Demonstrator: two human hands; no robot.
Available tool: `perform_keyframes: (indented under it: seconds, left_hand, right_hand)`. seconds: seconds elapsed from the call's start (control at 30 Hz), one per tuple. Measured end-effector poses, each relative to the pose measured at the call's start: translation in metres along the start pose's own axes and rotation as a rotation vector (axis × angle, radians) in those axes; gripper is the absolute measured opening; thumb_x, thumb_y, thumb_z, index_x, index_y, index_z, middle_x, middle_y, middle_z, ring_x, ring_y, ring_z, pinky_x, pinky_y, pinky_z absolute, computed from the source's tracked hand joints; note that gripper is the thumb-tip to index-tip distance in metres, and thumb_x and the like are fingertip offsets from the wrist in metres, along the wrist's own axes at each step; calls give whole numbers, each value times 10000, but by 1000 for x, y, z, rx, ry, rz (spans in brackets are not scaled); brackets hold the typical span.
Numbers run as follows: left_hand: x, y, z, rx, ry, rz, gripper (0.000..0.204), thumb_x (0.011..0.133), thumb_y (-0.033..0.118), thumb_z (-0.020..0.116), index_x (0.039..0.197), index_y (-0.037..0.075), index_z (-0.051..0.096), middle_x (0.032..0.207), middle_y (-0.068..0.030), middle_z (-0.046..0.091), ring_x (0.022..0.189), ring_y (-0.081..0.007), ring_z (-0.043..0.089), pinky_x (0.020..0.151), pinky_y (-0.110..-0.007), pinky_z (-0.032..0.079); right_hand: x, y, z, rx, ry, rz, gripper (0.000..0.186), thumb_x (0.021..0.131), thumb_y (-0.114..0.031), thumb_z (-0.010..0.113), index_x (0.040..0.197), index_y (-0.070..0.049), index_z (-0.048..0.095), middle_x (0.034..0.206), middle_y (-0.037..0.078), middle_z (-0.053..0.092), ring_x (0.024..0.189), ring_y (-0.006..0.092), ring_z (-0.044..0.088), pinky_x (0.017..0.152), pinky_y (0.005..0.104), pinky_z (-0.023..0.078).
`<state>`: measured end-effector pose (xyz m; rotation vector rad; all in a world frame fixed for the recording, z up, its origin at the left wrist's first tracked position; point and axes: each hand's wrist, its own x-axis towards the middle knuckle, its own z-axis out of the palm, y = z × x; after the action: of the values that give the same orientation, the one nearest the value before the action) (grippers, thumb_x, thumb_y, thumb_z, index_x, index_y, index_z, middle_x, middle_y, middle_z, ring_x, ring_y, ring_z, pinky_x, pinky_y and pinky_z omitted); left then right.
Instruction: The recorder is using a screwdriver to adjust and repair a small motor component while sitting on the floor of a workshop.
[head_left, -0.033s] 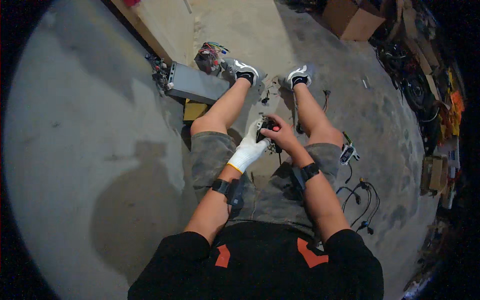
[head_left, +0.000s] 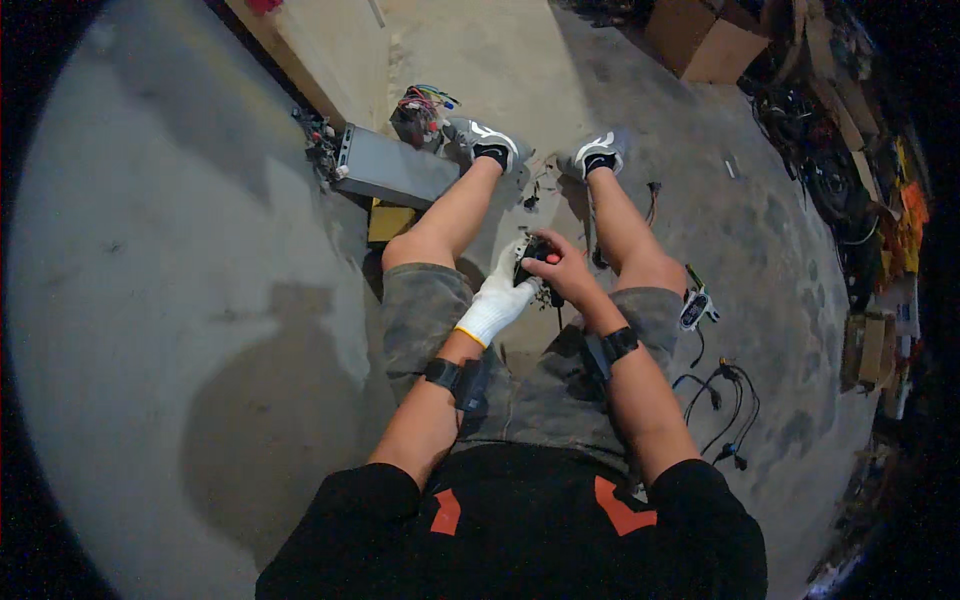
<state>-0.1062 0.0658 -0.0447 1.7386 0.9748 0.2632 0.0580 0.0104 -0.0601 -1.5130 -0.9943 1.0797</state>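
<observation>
Black part (head_left: 520, 272) between white-gloved left hand (head_left: 499, 297) and bare right hand (head_left: 570, 274), both hands closed around it.

No legible text, labels, numbers or signs.

- At the centre of my head view, I see the white-gloved left hand (head_left: 497, 300) curled around a dark part (head_left: 522, 268).
- I have the bare right hand (head_left: 570, 272) touching that part, a small red piece (head_left: 553, 259) at its fingers; its grip is too small for me to read.
- From the hands, I find a grey metal case (head_left: 395, 168) at ten o'clock, coloured wires (head_left: 425, 103) at eleven.
- I spot a cardboard box (head_left: 725, 52) at one, black cables (head_left: 727, 370) at four.
</observation>
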Motion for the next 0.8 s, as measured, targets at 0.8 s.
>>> perform_keyframes:
  seconds: [0.8]
  left_hand:
    - [-8,20,13,-511,108,165,597,876,73,677,1427,3,459,1318,-121,589,1141,-176,585,972,-302,477]
  right_hand:
    - [-8,-5,-2,-5,150,61,541,790,-273,813,1245,-60,611,966,56,679,783,119,610,648,259,508]
